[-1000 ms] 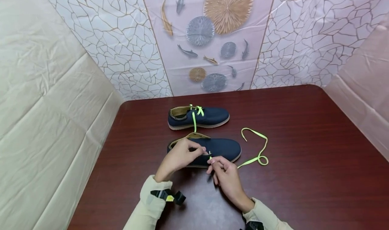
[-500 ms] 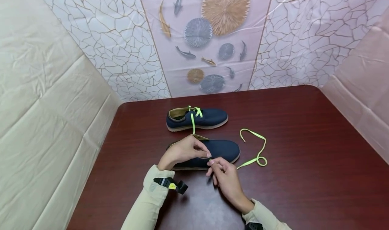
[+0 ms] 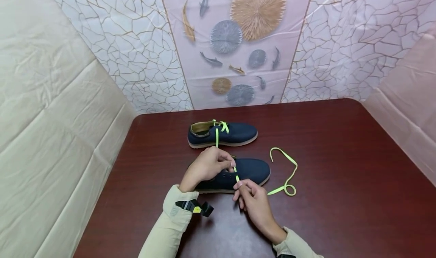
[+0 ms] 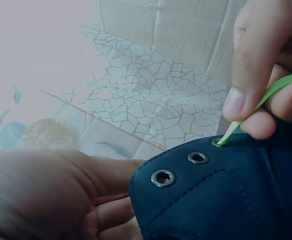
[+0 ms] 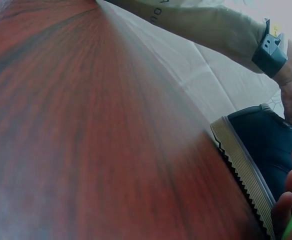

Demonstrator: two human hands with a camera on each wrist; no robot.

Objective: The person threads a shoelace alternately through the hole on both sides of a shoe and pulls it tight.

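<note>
On the table, the near navy shoe lay crosswise, toe rightward. The left hand was over its opening, fingertips hidden, hold uncertain; beside its near flank, the right hand pinched the green lace, which led away from those fingers into the shoe's toe-most visible eyelet.

Reaching forward from the lower edge of the head view with the left arm and the right arm, sleeved to the wrists in cream fabric. Wearing a boxy black camera on a dark strap at the left wrist. Arching the bare left hand over, with bent fingers and partly hidden tips. Pinching with the thumb and forefinger of the bare right hand, and curling its remaining fingers loosely. Holding both hands close together, apart at the fingertips.
</note>
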